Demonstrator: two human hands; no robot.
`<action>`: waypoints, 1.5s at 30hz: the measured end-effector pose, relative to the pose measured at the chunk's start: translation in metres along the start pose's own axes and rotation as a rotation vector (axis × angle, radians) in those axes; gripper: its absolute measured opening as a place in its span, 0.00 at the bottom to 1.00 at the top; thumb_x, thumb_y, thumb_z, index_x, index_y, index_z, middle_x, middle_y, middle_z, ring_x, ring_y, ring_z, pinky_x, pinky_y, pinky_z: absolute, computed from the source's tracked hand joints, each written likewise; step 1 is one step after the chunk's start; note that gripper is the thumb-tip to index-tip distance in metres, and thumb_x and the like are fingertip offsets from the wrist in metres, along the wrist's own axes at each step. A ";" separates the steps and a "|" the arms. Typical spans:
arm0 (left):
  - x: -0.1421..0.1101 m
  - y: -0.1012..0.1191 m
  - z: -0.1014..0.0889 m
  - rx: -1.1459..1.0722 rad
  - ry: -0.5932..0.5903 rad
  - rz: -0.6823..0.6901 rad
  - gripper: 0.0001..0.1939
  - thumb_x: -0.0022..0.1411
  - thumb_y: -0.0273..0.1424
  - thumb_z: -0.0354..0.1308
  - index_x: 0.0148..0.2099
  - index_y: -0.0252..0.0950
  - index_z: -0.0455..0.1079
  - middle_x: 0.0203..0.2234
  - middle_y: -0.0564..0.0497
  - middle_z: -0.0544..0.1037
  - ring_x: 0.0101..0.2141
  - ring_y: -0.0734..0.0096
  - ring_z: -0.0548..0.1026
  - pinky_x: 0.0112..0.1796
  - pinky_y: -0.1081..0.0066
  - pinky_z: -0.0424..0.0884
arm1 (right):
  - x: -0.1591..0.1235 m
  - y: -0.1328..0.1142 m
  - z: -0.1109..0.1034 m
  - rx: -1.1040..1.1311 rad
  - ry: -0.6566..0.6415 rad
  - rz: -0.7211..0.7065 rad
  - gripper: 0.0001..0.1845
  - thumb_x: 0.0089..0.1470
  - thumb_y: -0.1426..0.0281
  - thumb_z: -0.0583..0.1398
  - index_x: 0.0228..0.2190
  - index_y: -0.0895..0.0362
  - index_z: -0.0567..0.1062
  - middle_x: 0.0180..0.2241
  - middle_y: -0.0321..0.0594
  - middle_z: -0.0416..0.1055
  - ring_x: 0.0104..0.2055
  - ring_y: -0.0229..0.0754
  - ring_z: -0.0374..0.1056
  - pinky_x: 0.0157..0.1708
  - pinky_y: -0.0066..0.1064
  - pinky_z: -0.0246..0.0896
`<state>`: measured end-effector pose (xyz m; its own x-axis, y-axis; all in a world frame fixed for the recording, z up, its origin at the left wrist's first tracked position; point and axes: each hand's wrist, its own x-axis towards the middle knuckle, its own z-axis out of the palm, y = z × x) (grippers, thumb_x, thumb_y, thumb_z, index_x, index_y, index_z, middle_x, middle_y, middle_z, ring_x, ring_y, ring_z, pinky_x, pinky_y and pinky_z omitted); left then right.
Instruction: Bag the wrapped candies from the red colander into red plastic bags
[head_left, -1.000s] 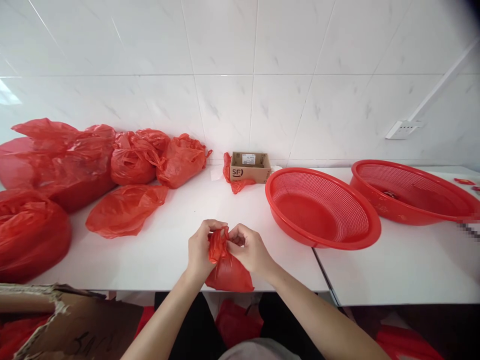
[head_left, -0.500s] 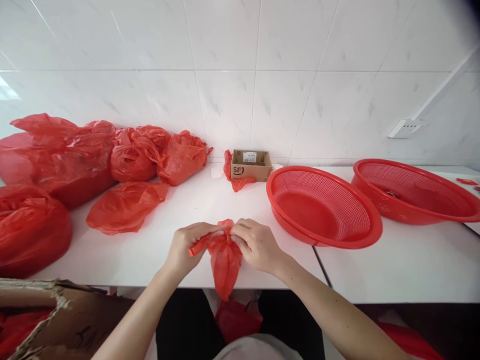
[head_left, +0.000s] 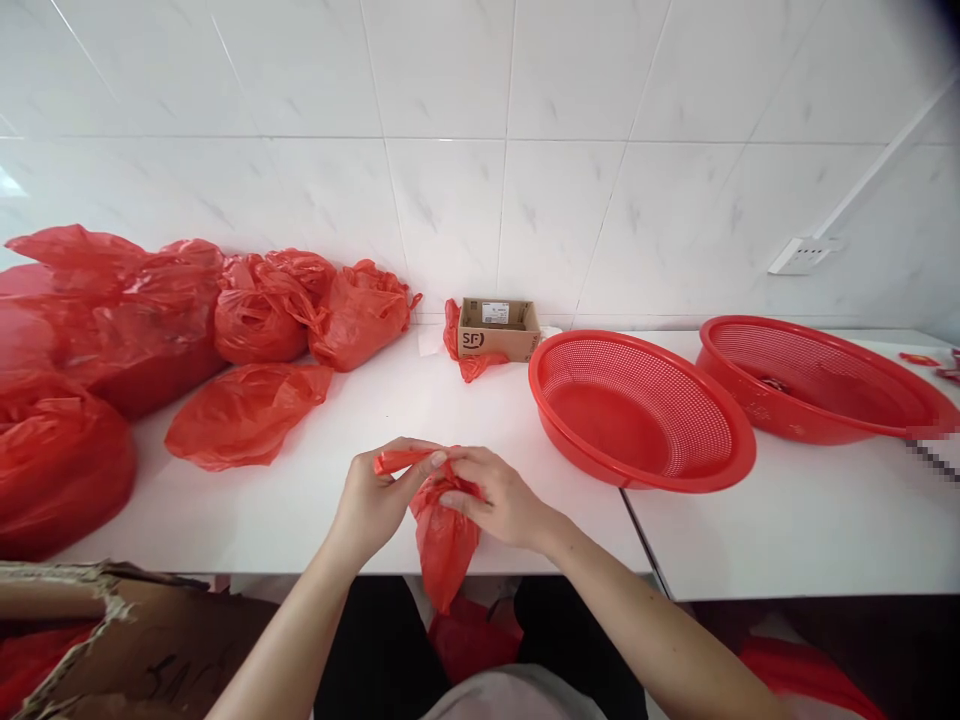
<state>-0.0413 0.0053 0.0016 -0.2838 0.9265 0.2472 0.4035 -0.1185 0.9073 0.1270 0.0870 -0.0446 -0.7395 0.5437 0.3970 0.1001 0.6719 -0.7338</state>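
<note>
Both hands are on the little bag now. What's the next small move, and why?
I'd probably draw the rolled end around the gathered neck with the left hand, keeping the right hand where it is. The left pinches that end, sticking out sideways, while the right grips the red bag near its gathers, so one can wrap against the other.

Red bag, gathered, apparently hanging down

Bright, even light, pale glare at far left, wide-angle stretching, dark upper-right corner
</note>
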 end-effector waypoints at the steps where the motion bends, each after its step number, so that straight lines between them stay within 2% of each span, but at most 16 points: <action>1: -0.001 0.001 0.003 -0.006 0.037 0.003 0.10 0.59 0.41 0.62 0.36 0.41 0.79 0.34 0.50 0.83 0.37 0.62 0.79 0.38 0.68 0.75 | 0.002 0.002 0.008 -0.011 0.008 0.012 0.09 0.64 0.63 0.54 0.38 0.54 0.72 0.40 0.42 0.74 0.43 0.44 0.69 0.44 0.38 0.63; 4: -0.007 -0.005 0.014 -0.073 0.188 -0.035 0.13 0.61 0.42 0.59 0.39 0.40 0.78 0.36 0.49 0.82 0.39 0.61 0.79 0.40 0.67 0.74 | 0.007 0.010 0.026 -0.054 0.106 0.074 0.12 0.65 0.64 0.50 0.33 0.55 0.69 0.32 0.39 0.72 0.33 0.42 0.66 0.36 0.36 0.62; 6: -0.012 -0.015 0.023 -0.138 0.235 -0.046 0.17 0.62 0.43 0.59 0.49 0.40 0.74 0.43 0.47 0.80 0.45 0.59 0.78 0.46 0.63 0.73 | 0.009 0.015 0.033 -0.010 0.169 0.112 0.13 0.65 0.62 0.50 0.32 0.54 0.67 0.32 0.38 0.72 0.33 0.41 0.67 0.36 0.35 0.62; 8: -0.016 -0.031 0.031 -0.088 0.196 -0.022 0.32 0.57 0.43 0.64 0.61 0.42 0.63 0.55 0.44 0.73 0.55 0.54 0.71 0.54 0.56 0.67 | 0.008 0.020 0.037 0.129 0.210 0.163 0.10 0.65 0.61 0.51 0.36 0.53 0.67 0.34 0.36 0.73 0.35 0.40 0.68 0.37 0.34 0.64; 10: -0.021 -0.050 0.039 0.055 0.101 -0.012 0.46 0.48 0.43 0.70 0.66 0.42 0.55 0.61 0.40 0.65 0.61 0.48 0.62 0.58 0.48 0.60 | 0.003 0.027 0.042 0.247 0.242 0.194 0.10 0.63 0.61 0.55 0.43 0.51 0.67 0.39 0.37 0.74 0.39 0.40 0.71 0.41 0.34 0.66; 11: -0.024 -0.060 0.042 0.116 0.046 -0.022 0.49 0.45 0.42 0.72 0.66 0.42 0.55 0.62 0.39 0.64 0.62 0.45 0.60 0.59 0.46 0.59 | 0.000 0.031 0.045 0.251 0.262 0.195 0.13 0.61 0.61 0.58 0.46 0.51 0.67 0.43 0.38 0.74 0.43 0.41 0.71 0.44 0.36 0.67; 13: -0.029 -0.076 0.044 0.171 -0.051 -0.045 0.46 0.45 0.40 0.72 0.64 0.42 0.58 0.61 0.40 0.65 0.61 0.45 0.62 0.57 0.46 0.61 | -0.007 0.039 0.052 0.164 0.304 0.157 0.20 0.56 0.63 0.62 0.50 0.50 0.67 0.49 0.41 0.72 0.52 0.45 0.68 0.52 0.40 0.64; 16: -0.033 -0.087 0.043 0.169 -0.114 -0.074 0.39 0.49 0.34 0.69 0.62 0.44 0.60 0.59 0.44 0.66 0.58 0.51 0.67 0.54 0.53 0.67 | -0.015 0.047 0.057 0.030 0.315 0.078 0.20 0.54 0.63 0.65 0.48 0.50 0.71 0.54 0.43 0.69 0.58 0.49 0.63 0.58 0.45 0.58; 20: -0.033 -0.086 0.039 0.150 -0.098 -0.111 0.24 0.55 0.30 0.62 0.55 0.43 0.67 0.53 0.47 0.70 0.54 0.56 0.71 0.51 0.58 0.69 | -0.013 0.048 0.056 -0.016 0.287 0.054 0.15 0.53 0.61 0.66 0.42 0.51 0.74 0.49 0.42 0.72 0.54 0.48 0.66 0.54 0.45 0.61; 23: -0.030 -0.084 0.038 0.141 -0.088 -0.135 0.19 0.56 0.28 0.59 0.52 0.41 0.69 0.51 0.47 0.72 0.51 0.58 0.72 0.48 0.60 0.70 | -0.010 0.048 0.055 -0.032 0.306 0.044 0.13 0.53 0.61 0.67 0.39 0.52 0.74 0.46 0.42 0.73 0.51 0.47 0.67 0.51 0.43 0.62; 28: -0.030 -0.083 0.039 0.145 -0.069 -0.187 0.12 0.57 0.31 0.58 0.45 0.39 0.72 0.42 0.48 0.77 0.40 0.60 0.77 0.40 0.62 0.73 | -0.010 0.048 0.056 -0.051 0.330 -0.008 0.11 0.54 0.61 0.66 0.34 0.52 0.71 0.39 0.40 0.73 0.45 0.46 0.66 0.47 0.42 0.62; 37: -0.030 -0.083 0.039 0.132 -0.075 -0.217 0.07 0.58 0.31 0.58 0.40 0.39 0.72 0.37 0.51 0.78 0.35 0.65 0.76 0.35 0.67 0.71 | -0.010 0.051 0.056 -0.077 0.334 -0.018 0.13 0.55 0.58 0.64 0.32 0.53 0.68 0.33 0.37 0.71 0.40 0.45 0.65 0.43 0.40 0.60; 45: -0.029 -0.079 0.039 0.128 -0.078 -0.212 0.07 0.58 0.30 0.57 0.40 0.39 0.73 0.37 0.51 0.77 0.36 0.66 0.76 0.36 0.68 0.70 | -0.010 0.051 0.056 -0.087 0.332 -0.025 0.15 0.55 0.57 0.63 0.30 0.53 0.67 0.32 0.37 0.71 0.39 0.44 0.65 0.42 0.39 0.59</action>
<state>-0.0312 0.0019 -0.0907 -0.3083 0.9510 0.0248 0.4502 0.1229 0.8844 0.1024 0.0877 -0.1162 -0.4870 0.6508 0.5824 0.1517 0.7198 -0.6774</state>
